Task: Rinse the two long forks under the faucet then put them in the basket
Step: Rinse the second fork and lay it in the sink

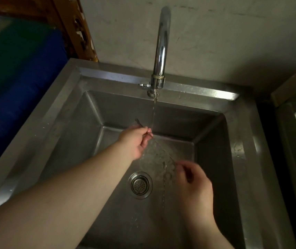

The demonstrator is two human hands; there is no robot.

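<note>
Steel sink (240, 155) | drain (140, 185) below forks (159, 143) | faucet (159, 51) running

Your left hand (134, 141) is over the back of the sink (68, 112), just under the faucet (160, 51), with fork prongs (138, 122) sticking out behind it. Your right hand (193, 178) is nearer you, right of the drain (140, 185). The water stream (153, 114) falls between them.

Holding thin forks (159, 147) under the faucet (159, 51) stream. Left hand (136, 141) pinching one end, right hand (192, 178) the other, above the sink (242, 141) drain (140, 185).
</note>
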